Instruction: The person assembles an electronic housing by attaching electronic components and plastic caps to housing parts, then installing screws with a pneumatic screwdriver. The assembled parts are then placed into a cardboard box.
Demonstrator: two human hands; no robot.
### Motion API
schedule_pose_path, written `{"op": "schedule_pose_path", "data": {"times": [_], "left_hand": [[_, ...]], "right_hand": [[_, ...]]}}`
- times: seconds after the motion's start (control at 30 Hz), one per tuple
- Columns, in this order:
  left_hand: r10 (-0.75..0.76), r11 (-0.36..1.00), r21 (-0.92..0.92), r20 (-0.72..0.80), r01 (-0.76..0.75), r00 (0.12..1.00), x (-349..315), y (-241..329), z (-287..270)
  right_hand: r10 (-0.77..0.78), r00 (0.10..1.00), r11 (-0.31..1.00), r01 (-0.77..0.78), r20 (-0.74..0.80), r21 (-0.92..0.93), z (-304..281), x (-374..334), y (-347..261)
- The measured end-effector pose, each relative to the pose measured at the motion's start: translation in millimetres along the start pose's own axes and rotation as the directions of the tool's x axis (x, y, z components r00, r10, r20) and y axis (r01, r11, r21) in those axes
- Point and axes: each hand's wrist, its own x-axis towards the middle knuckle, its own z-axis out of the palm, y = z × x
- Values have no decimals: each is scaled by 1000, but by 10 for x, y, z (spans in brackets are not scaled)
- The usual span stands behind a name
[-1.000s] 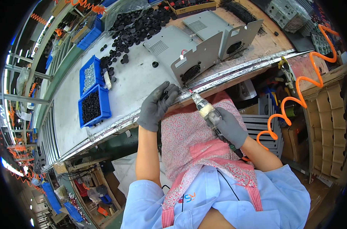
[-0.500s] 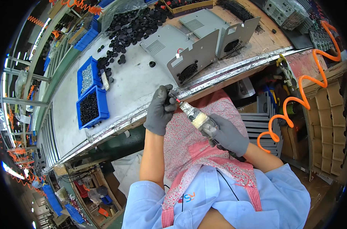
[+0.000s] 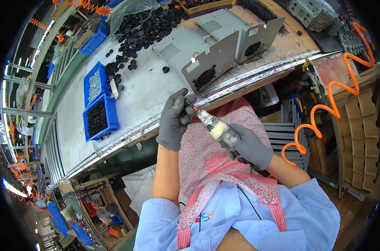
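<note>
In a grey glove, my right hand (image 3: 252, 148) is wrapped round the body of a power screwdriver (image 3: 215, 126), whose upper part is bound in whitish and yellowed tape. Its bit points up and left toward my left hand (image 3: 173, 119), also gloved in grey. The left fingers are curled in beside the bit tip, pinching something small and dark that I cannot make out. Just beyond the hands, at the table's edge, stands a grey sheet-metal housing (image 3: 211, 65) with a black round fan grille (image 3: 205, 78) and a short wire with a white connector.
A second grey housing (image 3: 263, 39) stands to the right. Blue bins hold silver screws (image 3: 94, 86) and black screws (image 3: 97, 117) on the left. Black round caps (image 3: 145, 31) lie heaped at the back. An orange coiled hose (image 3: 318, 132) hangs at the right.
Both hands stay together at the screwdriver's tip, with the left fingers shifting slightly up. The screwdriver has hardly moved, and the housings stand as before.
</note>
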Motion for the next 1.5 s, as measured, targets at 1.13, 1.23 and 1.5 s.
{"op": "schedule_pose_path", "data": {"times": [1.13, 1.23, 1.5], "left_hand": [[48, 519, 848, 96, -107, 994, 597, 66, 177], [52, 560, 819, 110, -121, 993, 601, 57, 161], [82, 610, 785, 68, -104, 994, 583, -11, 173]], "right_hand": [[53, 978, 998, -46, -202, 39, -608, 190, -65], [85, 978, 995, -73, -189, 72, -628, 226, -96], [115, 979, 991, -102, -169, 83, -642, 159, -185]]}}
